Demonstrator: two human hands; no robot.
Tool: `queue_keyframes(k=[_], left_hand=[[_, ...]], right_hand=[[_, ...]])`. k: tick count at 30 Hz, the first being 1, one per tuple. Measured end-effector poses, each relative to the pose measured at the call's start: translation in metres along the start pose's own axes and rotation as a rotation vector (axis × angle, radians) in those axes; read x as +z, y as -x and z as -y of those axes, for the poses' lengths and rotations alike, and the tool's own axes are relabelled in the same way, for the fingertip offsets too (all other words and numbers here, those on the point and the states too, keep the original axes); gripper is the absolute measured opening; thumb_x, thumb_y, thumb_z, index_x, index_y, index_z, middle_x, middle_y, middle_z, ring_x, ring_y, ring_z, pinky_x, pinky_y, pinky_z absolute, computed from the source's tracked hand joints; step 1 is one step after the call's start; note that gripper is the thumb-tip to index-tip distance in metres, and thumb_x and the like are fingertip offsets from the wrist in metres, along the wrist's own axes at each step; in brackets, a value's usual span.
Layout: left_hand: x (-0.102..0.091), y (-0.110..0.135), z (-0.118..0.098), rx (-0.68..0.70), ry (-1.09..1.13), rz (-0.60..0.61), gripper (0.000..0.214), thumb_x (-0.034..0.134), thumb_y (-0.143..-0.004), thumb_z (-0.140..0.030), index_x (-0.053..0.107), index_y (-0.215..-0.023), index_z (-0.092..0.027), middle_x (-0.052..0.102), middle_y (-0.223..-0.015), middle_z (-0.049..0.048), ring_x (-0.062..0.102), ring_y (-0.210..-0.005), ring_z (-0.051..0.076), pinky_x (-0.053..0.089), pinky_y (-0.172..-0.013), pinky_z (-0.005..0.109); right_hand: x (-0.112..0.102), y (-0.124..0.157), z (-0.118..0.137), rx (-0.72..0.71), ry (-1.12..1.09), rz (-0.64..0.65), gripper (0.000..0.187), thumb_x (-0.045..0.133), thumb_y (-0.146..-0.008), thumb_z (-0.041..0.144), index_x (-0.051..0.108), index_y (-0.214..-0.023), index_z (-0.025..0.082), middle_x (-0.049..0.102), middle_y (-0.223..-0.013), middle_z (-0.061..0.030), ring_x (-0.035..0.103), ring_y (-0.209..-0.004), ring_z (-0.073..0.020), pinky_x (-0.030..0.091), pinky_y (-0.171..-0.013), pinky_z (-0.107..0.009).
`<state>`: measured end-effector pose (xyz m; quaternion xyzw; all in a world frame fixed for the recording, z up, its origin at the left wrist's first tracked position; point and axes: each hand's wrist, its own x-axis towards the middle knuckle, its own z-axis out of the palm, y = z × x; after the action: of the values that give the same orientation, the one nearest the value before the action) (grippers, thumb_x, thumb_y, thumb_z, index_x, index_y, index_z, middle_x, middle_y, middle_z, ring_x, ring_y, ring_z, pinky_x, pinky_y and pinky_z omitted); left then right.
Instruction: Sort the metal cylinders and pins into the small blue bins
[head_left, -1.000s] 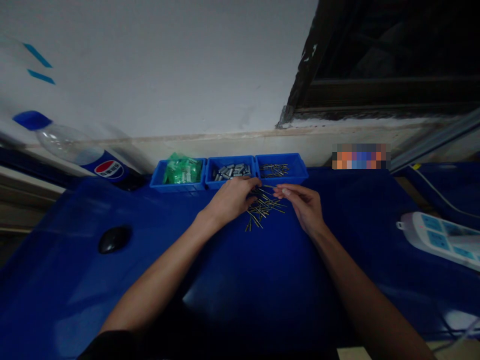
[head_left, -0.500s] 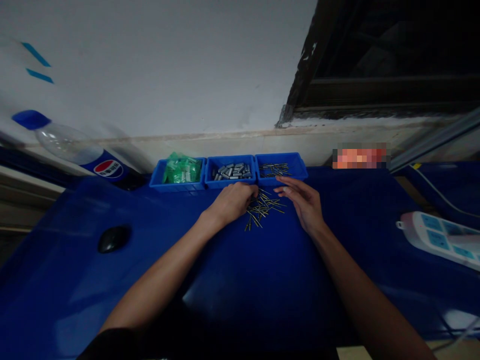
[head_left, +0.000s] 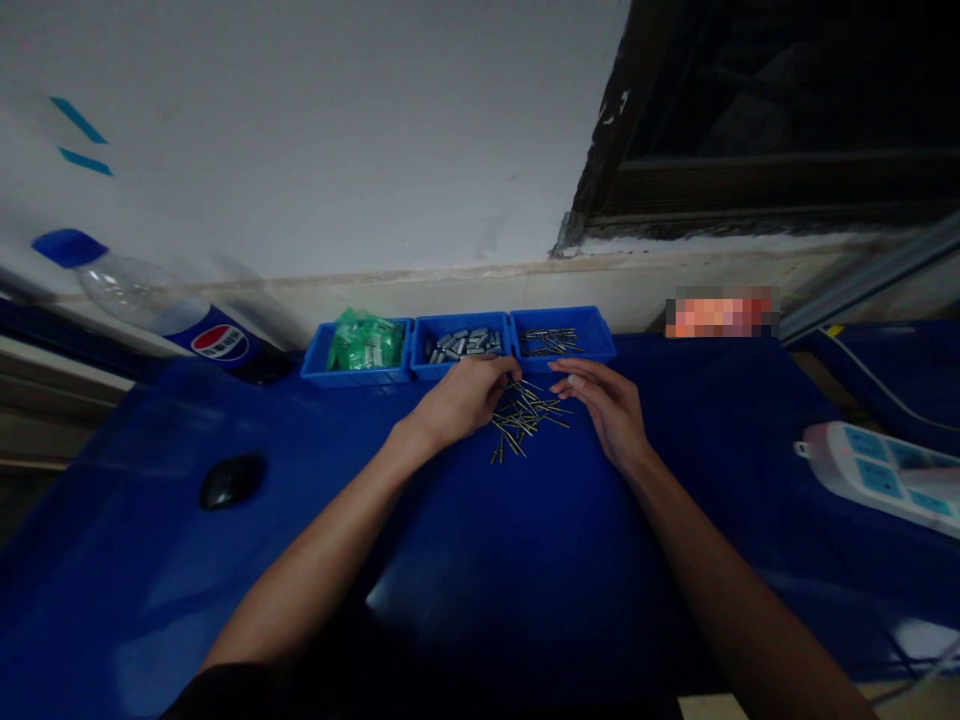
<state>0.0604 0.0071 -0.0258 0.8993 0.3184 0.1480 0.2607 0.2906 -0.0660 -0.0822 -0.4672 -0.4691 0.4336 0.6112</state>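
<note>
A loose pile of thin, gold-and-silver metal rods point(head_left: 523, 420) lies on the blue table point(head_left: 480, 560); their exact kind is too small to tell. My left hand point(head_left: 466, 397) is closed in a pinch at the pile's upper left edge. What its fingertips hold, if anything, is hidden. To the right of the pile, my right hand point(head_left: 609, 405) is open, fingers stretched towards the rods and holding nothing. Just behind the hands, similar thin rods lie in the right blue bin point(head_left: 592, 318).
Short silver cylinders lie in the middle blue bin point(head_left: 422, 367), and green plastic packets in the left blue bin point(head_left: 319, 377). A cola bottle point(head_left: 187, 322) and a black computer mouse point(head_left: 231, 482) are on the left. A white power strip point(head_left: 832, 450) lies at right, and a wall point(head_left: 375, 140) rises behind.
My left hand has shifted slightly up at the pile, its fingertips now a little higher. My right hand has barely moved, its fingertips slightly lower.
</note>
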Motion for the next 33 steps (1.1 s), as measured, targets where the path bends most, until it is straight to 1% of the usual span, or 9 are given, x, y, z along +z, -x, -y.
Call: queue_keyframes(k=[3, 7, 12, 17, 24, 27, 29, 31, 33], left_hand=[[-0.005, -0.002, -0.01, 0.069, 0.053, -0.056, 0.033, 0.049, -0.095, -0.005, 0.068, -0.12, -0.016, 0.072, -0.106, 0.0079, 0.067, -0.093, 0.017, 0.053, -0.088, 0.032], [-0.004, -0.002, -0.018, 0.07, 0.166, -0.129, 0.037, 0.055, -0.093, -0.003, 0.067, -0.123, -0.019, 0.071, -0.107, 0.0059, 0.068, -0.092, 0.015, 0.058, -0.088, 0.031], [0.0, -0.002, -0.017, 0.092, 0.25, -0.174, 0.039, 0.063, -0.09, -0.004, 0.067, -0.125, -0.02, 0.072, -0.108, 0.0063, 0.069, -0.088, 0.014, 0.062, -0.087, 0.031], [0.004, -0.003, -0.014, 0.128, 0.275, -0.195, 0.036, 0.068, -0.089, -0.006, 0.068, -0.123, -0.017, 0.073, -0.106, 0.0069, 0.07, -0.087, 0.014, 0.063, -0.084, 0.031], [0.008, -0.003, -0.012, 0.132, 0.259, -0.201, 0.037, 0.066, -0.088, -0.005, 0.068, -0.122, -0.018, 0.071, -0.107, 0.0065, 0.07, -0.086, 0.014, 0.062, -0.083, 0.029], [0.005, -0.003, -0.012, 0.114, 0.232, -0.186, 0.036, 0.068, -0.088, -0.008, 0.067, -0.123, -0.018, 0.071, -0.107, 0.0064, 0.069, -0.086, 0.015, 0.06, -0.083, 0.03], [0.001, -0.002, -0.009, 0.073, 0.157, -0.144, 0.035, 0.071, -0.088, -0.012, 0.066, -0.122, -0.017, 0.071, -0.106, 0.0066, 0.069, -0.087, 0.016, 0.058, -0.083, 0.031], [-0.003, -0.001, -0.003, 0.012, 0.051, -0.063, 0.031, 0.072, -0.089, -0.014, 0.067, -0.119, -0.016, 0.072, -0.1, 0.0066, 0.068, -0.086, 0.017, 0.055, -0.082, 0.032], [-0.005, 0.002, 0.005, -0.05, -0.03, 0.05, 0.026, 0.071, -0.089, -0.013, 0.069, -0.115, -0.015, 0.073, -0.095, 0.0065, 0.068, -0.084, 0.018, 0.052, -0.079, 0.031]], right_hand=[[0.0, 0.0, -0.002, 0.008, -0.001, 0.011, 0.022, 0.078, -0.09, 0.033, 0.084, -0.11, 0.029, 0.084, -0.102, -0.0038, 0.074, -0.081, -0.0201, 0.059, -0.079, -0.039], [0.0, 0.001, -0.005, 0.037, 0.002, 0.076, 0.022, 0.078, -0.091, 0.033, 0.084, -0.112, 0.029, 0.084, -0.095, -0.0028, 0.075, -0.078, -0.0187, 0.059, -0.078, -0.037], [0.003, 0.004, -0.004, 0.08, -0.005, 0.142, 0.021, 0.081, -0.09, 0.033, 0.085, -0.11, 0.03, 0.085, -0.097, -0.0035, 0.077, -0.08, -0.0195, 0.06, -0.079, -0.037], [0.005, 0.004, -0.004, 0.123, -0.034, 0.125, 0.02, 0.085, -0.085, 0.038, 0.087, -0.101, 0.026, 0.085, -0.092, -0.005, 0.077, -0.077, -0.0206, 0.06, -0.077, -0.037], [0.004, 0.003, -0.004, 0.124, -0.085, 0.132, 0.018, 0.086, -0.083, 0.04, 0.088, -0.095, 0.026, 0.084, -0.087, -0.0052, 0.077, -0.074, -0.0202, 0.06, -0.074, -0.036], [0.003, 0.003, -0.004, 0.114, -0.083, 0.115, 0.016, 0.085, -0.084, 0.04, 0.087, -0.092, 0.026, 0.084, -0.086, -0.0052, 0.076, -0.073, -0.0211, 0.06, -0.075, -0.038], [0.003, 0.002, -0.004, 0.083, -0.079, 0.079, 0.014, 0.083, -0.086, 0.038, 0.087, -0.092, 0.026, 0.084, -0.088, -0.0049, 0.077, -0.076, -0.0214, 0.06, -0.078, -0.038], [0.002, 0.002, -0.002, 0.049, -0.077, 0.048, 0.015, 0.081, -0.088, 0.035, 0.087, -0.1, 0.028, 0.085, -0.1, -0.0053, 0.077, -0.084, -0.0223, 0.059, -0.083, -0.04], [0.001, 0.001, 0.0, 0.029, -0.082, 0.03, 0.027, 0.08, -0.088, 0.032, 0.084, -0.115, 0.032, 0.082, -0.12, -0.0058, 0.078, -0.095, -0.0245, 0.059, -0.089, -0.043]])
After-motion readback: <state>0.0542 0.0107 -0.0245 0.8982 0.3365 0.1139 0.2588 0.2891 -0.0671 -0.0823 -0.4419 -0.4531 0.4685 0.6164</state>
